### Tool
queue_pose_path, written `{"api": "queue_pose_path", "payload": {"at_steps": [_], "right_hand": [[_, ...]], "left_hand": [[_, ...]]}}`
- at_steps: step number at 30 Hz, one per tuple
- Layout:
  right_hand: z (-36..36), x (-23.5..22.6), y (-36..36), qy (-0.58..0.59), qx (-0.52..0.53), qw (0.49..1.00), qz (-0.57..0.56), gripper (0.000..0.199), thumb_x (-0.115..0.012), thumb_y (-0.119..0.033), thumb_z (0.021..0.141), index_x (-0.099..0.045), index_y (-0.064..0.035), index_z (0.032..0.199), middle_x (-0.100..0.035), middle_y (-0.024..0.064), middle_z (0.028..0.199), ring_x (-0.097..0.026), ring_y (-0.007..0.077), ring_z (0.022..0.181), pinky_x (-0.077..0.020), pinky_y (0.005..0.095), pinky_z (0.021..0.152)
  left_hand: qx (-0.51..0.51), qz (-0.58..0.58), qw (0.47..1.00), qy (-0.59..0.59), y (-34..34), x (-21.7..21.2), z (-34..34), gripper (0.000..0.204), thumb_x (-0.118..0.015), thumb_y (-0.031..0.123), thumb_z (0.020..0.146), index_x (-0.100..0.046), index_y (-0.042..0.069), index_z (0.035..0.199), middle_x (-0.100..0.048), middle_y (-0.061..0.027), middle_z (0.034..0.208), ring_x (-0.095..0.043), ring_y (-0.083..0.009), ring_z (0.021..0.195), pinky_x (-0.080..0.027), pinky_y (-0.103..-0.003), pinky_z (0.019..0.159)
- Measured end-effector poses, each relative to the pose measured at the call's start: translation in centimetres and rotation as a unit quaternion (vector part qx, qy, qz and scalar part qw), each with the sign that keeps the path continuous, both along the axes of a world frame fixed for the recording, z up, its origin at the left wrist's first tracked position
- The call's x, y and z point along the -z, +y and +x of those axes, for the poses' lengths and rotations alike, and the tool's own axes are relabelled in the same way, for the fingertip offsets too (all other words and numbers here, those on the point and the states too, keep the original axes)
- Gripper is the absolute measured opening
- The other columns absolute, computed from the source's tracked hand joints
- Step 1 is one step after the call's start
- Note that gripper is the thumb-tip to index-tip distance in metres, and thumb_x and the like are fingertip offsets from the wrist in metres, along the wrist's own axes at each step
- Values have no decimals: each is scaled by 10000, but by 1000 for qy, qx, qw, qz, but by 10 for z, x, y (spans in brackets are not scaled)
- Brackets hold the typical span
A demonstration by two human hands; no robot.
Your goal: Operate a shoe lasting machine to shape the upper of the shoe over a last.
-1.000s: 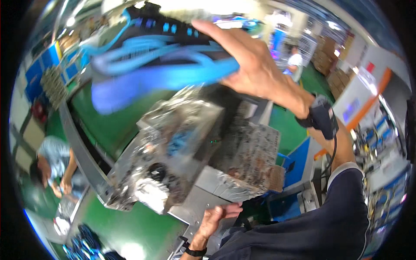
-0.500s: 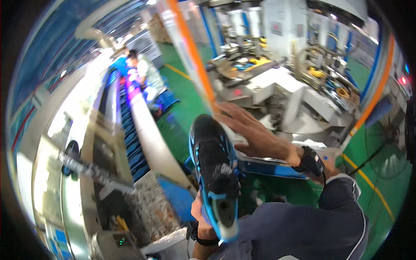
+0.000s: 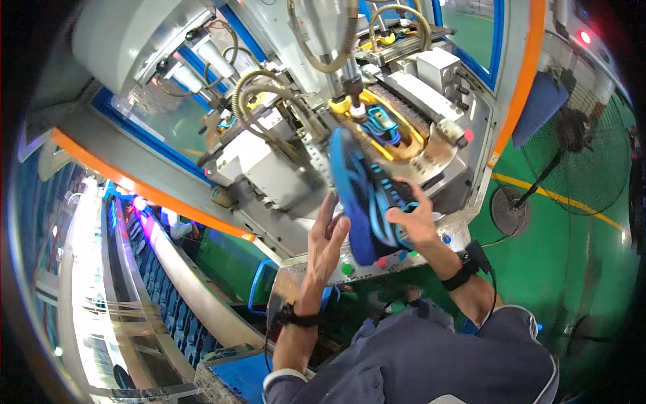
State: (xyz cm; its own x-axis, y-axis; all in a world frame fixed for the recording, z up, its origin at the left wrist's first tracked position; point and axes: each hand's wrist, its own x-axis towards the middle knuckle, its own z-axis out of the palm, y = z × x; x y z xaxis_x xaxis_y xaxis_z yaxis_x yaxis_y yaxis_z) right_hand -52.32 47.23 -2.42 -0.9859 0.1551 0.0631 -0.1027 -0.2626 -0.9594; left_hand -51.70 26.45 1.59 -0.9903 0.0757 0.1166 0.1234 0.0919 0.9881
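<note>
A black and blue sports shoe point(image 3: 363, 198) is tilted on its side in front of me, toe pointing away and blue sole facing left. My right hand point(image 3: 416, 221) grips it near the heel, thumb and fingers on the upper. Close beside the sole is my left hand point(image 3: 326, 244), fingers stretched and thumb apart; whether it touches the sole I cannot tell. Just beyond the toe, a machine station point(image 3: 431, 158) holds another black and blue shoe point(image 3: 383, 128) in a yellow-edged cradle, under a metal press rod point(image 3: 351, 87).
Orange-edged frames point(image 3: 158, 196) flank the machine on both sides. Coloured buttons point(image 3: 346, 269) line its front edge. A conveyor point(image 3: 182, 246) runs along the left, with a blue-topped box point(image 3: 245, 384) near its end. A floor fan point(image 3: 572, 131) stands at right.
The view has swung right, facing the machine. My left hand held the shoe from below; now my right hand grips it and the left is open beside it. The shoe has rolled onto its side.
</note>
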Motion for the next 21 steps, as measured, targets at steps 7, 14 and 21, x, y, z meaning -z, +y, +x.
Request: {"api": "queue_pose_path", "payload": {"at_steps": [7,14,21], "right_hand": [[-35,11,124,28,164,982,89,729,-847,-181,732,-552,-39,1383,-641,63,1181,-618,148,1020,-504,293,922],[-39,-17,154,-65,294,920,249,652,-707,-51,691,-567,-12,1327,-640,71,1132,-621,155,962,-518,297,891],[-192,-76,147,11,265,885,383,680,-801,-209,722,-579,19,1323,-705,109,1007,-654,168,833,-545,320,787]], "left_hand": [[-117,-160,978,-62,62,106,-236,654,-786,435,901,-652,-102,1250,-723,-185,1149,-685,-216,1037,-529,-320,907],[-214,-339,913,-77,87,175,-356,479,-772,311,785,-680,-37,1101,-729,-276,1048,-700,-451,999,-555,-494,874],[-153,304,906,-251,5,132,-301,208,-716,102,872,-690,-51,1009,-726,-171,1011,-734,-305,782,-672,-490,730]]}}
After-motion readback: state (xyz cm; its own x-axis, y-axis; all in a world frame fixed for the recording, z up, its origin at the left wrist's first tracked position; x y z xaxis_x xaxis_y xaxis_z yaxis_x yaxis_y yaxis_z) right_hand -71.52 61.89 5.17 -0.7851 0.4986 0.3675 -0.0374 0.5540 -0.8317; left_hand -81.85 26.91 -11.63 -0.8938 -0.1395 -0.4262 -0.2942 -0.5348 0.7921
